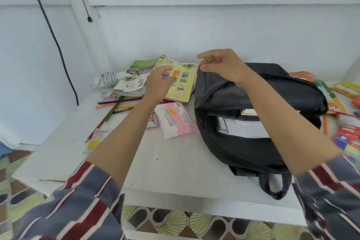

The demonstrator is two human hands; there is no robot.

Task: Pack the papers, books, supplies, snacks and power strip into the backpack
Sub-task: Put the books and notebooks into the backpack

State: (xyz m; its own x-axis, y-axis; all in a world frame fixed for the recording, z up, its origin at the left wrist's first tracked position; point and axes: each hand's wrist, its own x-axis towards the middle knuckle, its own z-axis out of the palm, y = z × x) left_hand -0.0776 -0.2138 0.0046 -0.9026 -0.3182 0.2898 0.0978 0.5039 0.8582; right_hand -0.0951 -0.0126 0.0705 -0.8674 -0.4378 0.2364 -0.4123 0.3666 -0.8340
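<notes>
A black backpack (243, 148) lies open on the white table (171, 167), with white papers (243, 127) and a book edge showing inside. My right hand (222, 64) hovers over the backpack's top edge, fingers loosely curled and holding nothing. My left hand (158, 84) hangs over a yellow book (183, 85), fingers relaxed, empty. A green and white book (134, 78) lies left of the yellow one. A pink snack packet (175, 121) sits in front of the books. Pencils (115, 107) lie scattered at the left. The white power strip cord (107, 79) is coiled behind the books.
More snack packets (348, 138) and orange and yellow wrappers (335, 91) lie right of the backpack. A small packet (95, 139) rests near the table's left edge. A black cable (56, 45) runs down the white wall. Patterned floor shows below the table.
</notes>
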